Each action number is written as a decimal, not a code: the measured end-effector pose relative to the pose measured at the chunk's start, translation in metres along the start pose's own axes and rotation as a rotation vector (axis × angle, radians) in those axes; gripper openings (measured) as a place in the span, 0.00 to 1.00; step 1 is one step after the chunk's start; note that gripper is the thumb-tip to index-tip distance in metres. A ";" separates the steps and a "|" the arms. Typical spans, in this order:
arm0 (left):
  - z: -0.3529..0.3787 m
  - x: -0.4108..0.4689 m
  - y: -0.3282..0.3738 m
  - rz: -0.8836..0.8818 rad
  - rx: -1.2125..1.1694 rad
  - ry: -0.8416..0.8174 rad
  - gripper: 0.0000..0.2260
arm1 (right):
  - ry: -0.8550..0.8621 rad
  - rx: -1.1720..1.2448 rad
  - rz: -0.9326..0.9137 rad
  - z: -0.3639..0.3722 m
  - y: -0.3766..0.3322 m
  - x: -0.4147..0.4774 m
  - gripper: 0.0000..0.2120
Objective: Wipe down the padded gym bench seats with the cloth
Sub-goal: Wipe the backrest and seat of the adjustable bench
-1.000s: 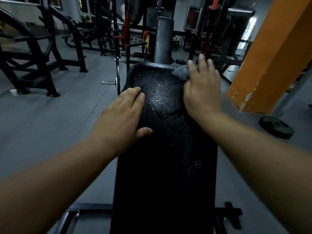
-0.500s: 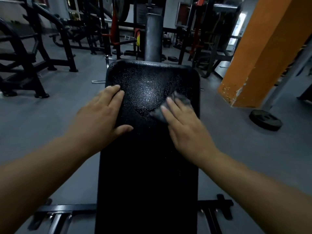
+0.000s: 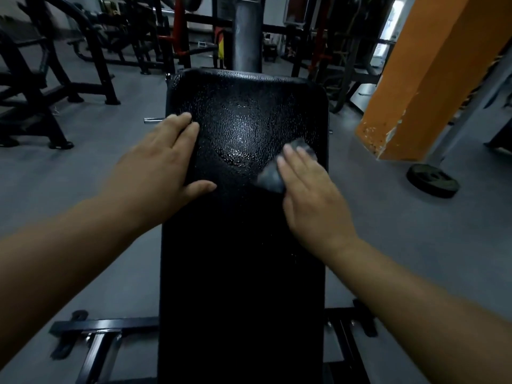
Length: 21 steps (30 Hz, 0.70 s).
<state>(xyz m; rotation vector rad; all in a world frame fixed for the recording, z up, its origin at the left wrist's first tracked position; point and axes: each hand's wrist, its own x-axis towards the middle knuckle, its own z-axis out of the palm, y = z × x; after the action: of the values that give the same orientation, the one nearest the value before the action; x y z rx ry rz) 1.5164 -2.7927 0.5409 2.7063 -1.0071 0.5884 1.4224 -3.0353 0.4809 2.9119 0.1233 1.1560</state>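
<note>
a black padded bench seat is seen lengthwise from above, its pebbled surface shining with a wet-looking gleam near the far end. the left hand is laid flat on the left edge of the pad, fingers straight and together, thumb spread out across the upholstery; nothing is held in it. the right hand is placed on the right half of the pad, well apart from the left, with its fingers stretched out and pressed down on a grey cloth. the cloth is crumpled between the palm and the pad, and is left showing at the fingertips and beside the thumb side of the hand, just to the right of the gleaming patch. it is pressed rather than gripped, as far as can be told, though the fingers are slightly blurred. beyond the far end of the pad a grey upright post is seen. a short metal pin is seen projecting at the pad's left edge, by the left fingertips. under the near end of the pad a black base frame is spread across the grey floor. to the right of the pad an orange pillar with chipped paint is set, and a dark weight plate is laid on the floor near its foot. to the left of the pad and behind it, black racks are ranged.
</note>
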 end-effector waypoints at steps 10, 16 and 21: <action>0.019 -0.026 -0.008 0.066 0.040 0.064 0.38 | -0.047 0.000 -0.034 -0.005 -0.006 -0.011 0.26; 0.057 -0.067 -0.006 0.116 0.003 0.158 0.31 | -0.077 0.030 -0.231 0.025 -0.079 -0.017 0.23; 0.047 -0.066 -0.014 0.085 -0.062 0.124 0.34 | -0.012 -0.057 -0.005 0.010 -0.037 0.025 0.26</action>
<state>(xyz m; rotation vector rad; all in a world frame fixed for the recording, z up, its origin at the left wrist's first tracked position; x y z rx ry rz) 1.4941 -2.7585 0.4694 2.5494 -1.0933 0.7179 1.4442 -2.9967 0.4895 2.8669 0.0957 1.1213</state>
